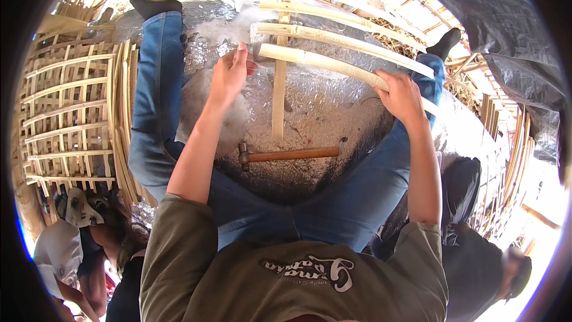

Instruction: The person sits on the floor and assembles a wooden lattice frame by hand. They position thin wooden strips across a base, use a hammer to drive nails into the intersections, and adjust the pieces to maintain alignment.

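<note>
My right hand [400, 96] is closed around a pale bamboo slat [328, 63], near its right end. This slat is the nearest of several curved slats laid across an upright flat strip [278, 98]. Just left of the slat's left end is my left hand [230, 75], its fingers loosely bent and apart, with nothing visible in them. Between my legs, a hammer [292, 154] with a wooden handle lies on the shiny ground sheet [310, 125], its head to the left.
A woven bamboo lattice panel [65, 119] stands at the left. My jeans-clad legs [156, 77] spread on both sides of the slats. Dark plastic sheeting [506, 30] hangs at the upper right. Other people sit at lower left [62, 256] and lower right [476, 268].
</note>
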Available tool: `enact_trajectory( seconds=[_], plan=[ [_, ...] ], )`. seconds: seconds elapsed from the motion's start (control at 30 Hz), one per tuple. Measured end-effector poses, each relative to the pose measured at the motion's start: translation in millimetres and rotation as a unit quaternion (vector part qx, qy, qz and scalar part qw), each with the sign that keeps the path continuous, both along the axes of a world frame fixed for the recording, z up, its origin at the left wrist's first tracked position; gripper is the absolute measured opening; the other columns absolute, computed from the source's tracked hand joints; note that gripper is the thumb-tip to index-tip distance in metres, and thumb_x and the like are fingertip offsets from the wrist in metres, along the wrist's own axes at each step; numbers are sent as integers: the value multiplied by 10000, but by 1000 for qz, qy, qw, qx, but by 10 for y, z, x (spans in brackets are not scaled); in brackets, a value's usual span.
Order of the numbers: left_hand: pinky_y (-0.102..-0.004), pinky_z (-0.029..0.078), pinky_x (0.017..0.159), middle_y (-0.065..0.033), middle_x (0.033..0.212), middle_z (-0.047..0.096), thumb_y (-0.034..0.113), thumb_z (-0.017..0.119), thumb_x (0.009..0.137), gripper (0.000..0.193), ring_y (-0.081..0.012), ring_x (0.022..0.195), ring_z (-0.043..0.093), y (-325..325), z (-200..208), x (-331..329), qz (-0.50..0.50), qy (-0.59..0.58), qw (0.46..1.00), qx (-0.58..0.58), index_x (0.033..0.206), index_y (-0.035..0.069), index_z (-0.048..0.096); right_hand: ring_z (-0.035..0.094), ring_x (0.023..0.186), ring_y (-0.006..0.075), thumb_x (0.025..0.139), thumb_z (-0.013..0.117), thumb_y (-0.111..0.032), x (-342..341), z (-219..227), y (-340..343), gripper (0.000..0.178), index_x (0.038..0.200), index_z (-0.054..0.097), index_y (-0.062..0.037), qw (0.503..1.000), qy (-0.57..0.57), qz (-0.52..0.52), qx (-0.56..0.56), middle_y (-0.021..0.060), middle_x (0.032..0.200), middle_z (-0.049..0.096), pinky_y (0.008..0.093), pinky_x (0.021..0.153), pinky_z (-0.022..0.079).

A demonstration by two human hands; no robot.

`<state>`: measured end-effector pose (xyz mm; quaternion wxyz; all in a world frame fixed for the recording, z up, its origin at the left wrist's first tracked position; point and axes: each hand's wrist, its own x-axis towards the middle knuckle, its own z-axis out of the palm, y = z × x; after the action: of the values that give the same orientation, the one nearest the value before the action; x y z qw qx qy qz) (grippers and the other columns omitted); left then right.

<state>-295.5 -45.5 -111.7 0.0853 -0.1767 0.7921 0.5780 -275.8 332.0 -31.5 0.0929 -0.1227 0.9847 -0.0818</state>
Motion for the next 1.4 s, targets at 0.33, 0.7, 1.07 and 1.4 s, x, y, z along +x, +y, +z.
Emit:
enact_trajectory(
  seconds=[0.33, 0.7, 1.07, 1.4],
  plan=[
    [-290, 511, 637, -70, 720, 637, 595, 580, 979, 599, -149, 668, 665, 100, -125, 27, 20, -2, 1000, 1, 810, 23, 639, 706, 858, 371, 880, 713, -176, 117, -502, 12, 339, 1217, 675, -170, 998, 62, 1, -32, 143, 940, 720, 473, 770, 561],
    [-259, 487, 634, -12, 734, 631, 370, 723, 964, 363, -101, 672, 634, 156, -113, -3, -19, 28, 997, 76, 848, 29, 673, 703, 873, 356, 837, 759, -177, -32, -479, -116, 407, 1236, 676, -174, 997, 67, -25, -31, 128, 953, 720, 471, 784, 560],
    [-257, 480, 651, 1, 701, 633, 332, 705, 980, 323, -85, 674, 614, 182, -150, 38, -8, 36, 995, 95, 816, 57, 667, 692, 905, 358, 791, 853, -330, 39, -611, 67, 444, 1152, 710, -115, 983, 83, -12, -162, 125, 992, 708, 445, 775, 556],
    [-269, 495, 665, -9, 735, 623, 340, 687, 990, 335, -103, 684, 619, 179, -164, 83, -6, 30, 993, 116, 833, 45, 656, 690, 901, 372, 809, 845, -302, -61, -601, 79, 374, 1118, 763, -107, 985, 66, -37, -157, 163, 952, 709, 436, 773, 549]
  ],
)
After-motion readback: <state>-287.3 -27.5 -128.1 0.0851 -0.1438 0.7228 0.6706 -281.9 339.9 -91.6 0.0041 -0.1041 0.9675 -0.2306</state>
